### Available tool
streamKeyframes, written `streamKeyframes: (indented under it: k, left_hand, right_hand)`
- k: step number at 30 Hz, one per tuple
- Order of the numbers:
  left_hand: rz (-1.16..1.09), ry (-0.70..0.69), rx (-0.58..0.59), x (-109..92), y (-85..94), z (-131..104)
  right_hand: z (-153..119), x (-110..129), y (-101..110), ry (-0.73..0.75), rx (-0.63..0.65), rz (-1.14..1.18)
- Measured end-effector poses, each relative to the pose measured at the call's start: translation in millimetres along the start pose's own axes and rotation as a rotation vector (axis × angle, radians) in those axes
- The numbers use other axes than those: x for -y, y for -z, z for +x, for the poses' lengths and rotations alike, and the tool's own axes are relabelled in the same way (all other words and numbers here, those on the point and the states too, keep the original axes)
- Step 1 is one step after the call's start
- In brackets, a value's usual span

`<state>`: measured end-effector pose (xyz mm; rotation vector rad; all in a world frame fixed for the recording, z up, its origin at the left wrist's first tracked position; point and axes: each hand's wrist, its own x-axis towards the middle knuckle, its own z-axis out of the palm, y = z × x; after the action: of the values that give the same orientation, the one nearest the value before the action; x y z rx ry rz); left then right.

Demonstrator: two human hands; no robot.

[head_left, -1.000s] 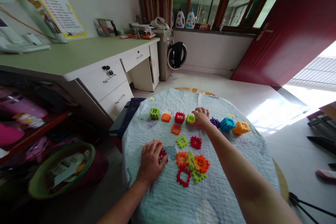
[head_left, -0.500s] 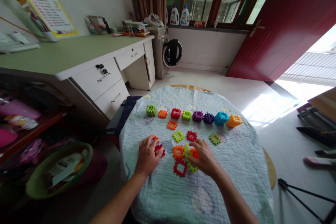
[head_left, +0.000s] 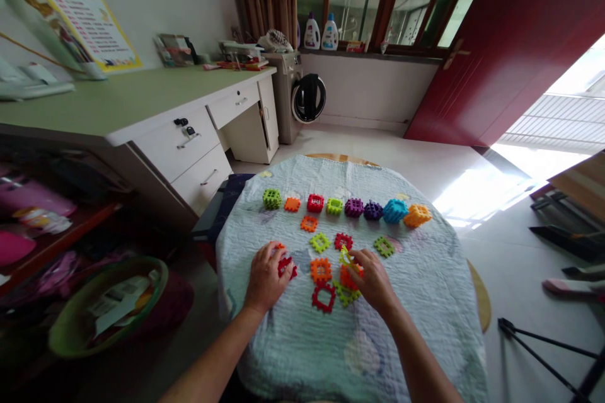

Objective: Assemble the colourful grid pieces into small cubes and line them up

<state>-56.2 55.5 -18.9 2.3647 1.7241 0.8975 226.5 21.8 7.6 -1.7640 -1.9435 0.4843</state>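
Observation:
My left hand point(head_left: 266, 277) rests on the cloth, its fingers over a red square piece point(head_left: 286, 267) and an orange one partly hidden beneath them. My right hand point(head_left: 373, 277) pinches a yellow-green piece point(head_left: 345, 256), tilted up above an orange piece point(head_left: 348, 277). Under that orange piece lies another yellow-green piece point(head_left: 347, 295). Between the hands are an orange square point(head_left: 321, 270) and, just below it, a red open frame point(head_left: 324, 298). Farther up lie a lime piece point(head_left: 320, 242), a red piece point(head_left: 343, 242) and a green piece point(head_left: 384, 247).
Along the far part of the cloth-covered round table point(head_left: 293, 352) runs a row of blocks, from a green cube point(head_left: 272, 198) to a yellow-orange stack point(head_left: 417, 215). A desk point(head_left: 142, 94) and a basket point(head_left: 163, 289) stand left; a black tripod leg point(head_left: 543, 341) is right.
My right hand has lifted the yellow-green piece from beside the orange square and tilted it up, uncovering more of the orange piece. My left hand stays nearly in place. The view has shifted slightly.

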Motion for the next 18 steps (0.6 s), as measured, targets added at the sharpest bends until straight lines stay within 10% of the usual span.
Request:
streamKeyframes:
  k: [18]
  left_hand:
    - [-0.011,0.028,-0.006,2.3,-2.2,-1.3]
  right_hand:
    - [86.1,47.4,-19.8,0.188,0.327,-0.370]
